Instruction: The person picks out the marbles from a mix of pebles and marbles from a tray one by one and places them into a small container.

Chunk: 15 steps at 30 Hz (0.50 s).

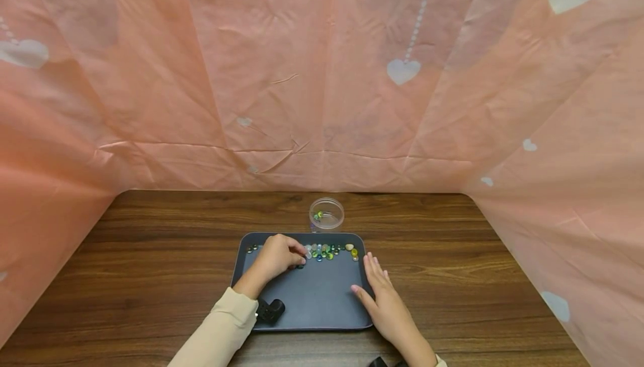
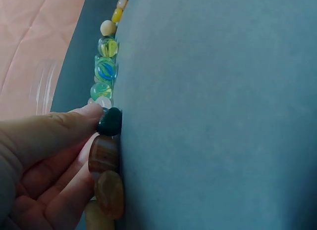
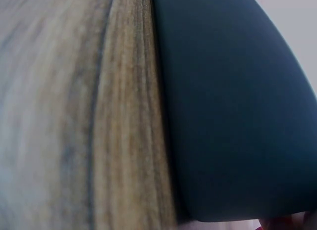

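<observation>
My left hand (image 1: 275, 258) reaches over the dark grey tray (image 1: 324, 300) and pinches a dark green stone (image 2: 110, 122) between thumb and fingers. Along the tray's far side runs a row of glass marbles (image 2: 105, 70) and polished stones. A banded brown stone (image 2: 103, 155) and an amber-brown stone (image 2: 109, 194) lie beside my fingers. My right hand (image 1: 389, 302) rests at the tray's right rim, fingers extended, holding nothing. The right wrist view shows mostly the tray's outer wall (image 3: 233, 106), with the hand largely out of frame.
Behind the tray stands a round clear dish (image 1: 333, 220) with a few green and yellow pieces at its left. The wooden table (image 1: 443, 266) extends around the tray. A pink curtain (image 1: 322, 104) with white hearts encloses the back and sides.
</observation>
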Motion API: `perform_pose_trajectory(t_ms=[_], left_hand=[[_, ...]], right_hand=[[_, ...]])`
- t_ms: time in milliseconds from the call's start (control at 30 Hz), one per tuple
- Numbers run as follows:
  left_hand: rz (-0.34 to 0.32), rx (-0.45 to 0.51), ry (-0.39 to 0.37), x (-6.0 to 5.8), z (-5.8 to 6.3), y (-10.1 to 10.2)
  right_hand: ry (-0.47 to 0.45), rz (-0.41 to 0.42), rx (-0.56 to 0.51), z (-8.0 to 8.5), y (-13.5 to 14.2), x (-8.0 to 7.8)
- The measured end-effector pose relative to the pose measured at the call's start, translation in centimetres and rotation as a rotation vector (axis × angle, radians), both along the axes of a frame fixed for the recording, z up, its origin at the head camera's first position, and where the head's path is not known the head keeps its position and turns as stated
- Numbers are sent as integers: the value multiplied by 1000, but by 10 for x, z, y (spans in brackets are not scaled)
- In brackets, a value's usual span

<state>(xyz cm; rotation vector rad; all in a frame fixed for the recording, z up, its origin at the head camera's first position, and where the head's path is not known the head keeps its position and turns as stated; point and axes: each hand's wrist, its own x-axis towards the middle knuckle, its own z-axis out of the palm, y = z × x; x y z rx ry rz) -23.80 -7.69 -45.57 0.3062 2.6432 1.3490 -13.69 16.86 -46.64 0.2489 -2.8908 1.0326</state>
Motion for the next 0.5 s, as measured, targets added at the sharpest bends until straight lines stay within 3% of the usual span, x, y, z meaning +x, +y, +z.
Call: perform_pose_trajectory(t_ms=[233, 500], left_hand=[[19, 56, -46, -2, -1, -1], [54, 350, -227, -8, 5, -8]], right_hand=[[5, -2, -1, 0, 0, 0], [17, 1, 4, 0, 0, 0]])
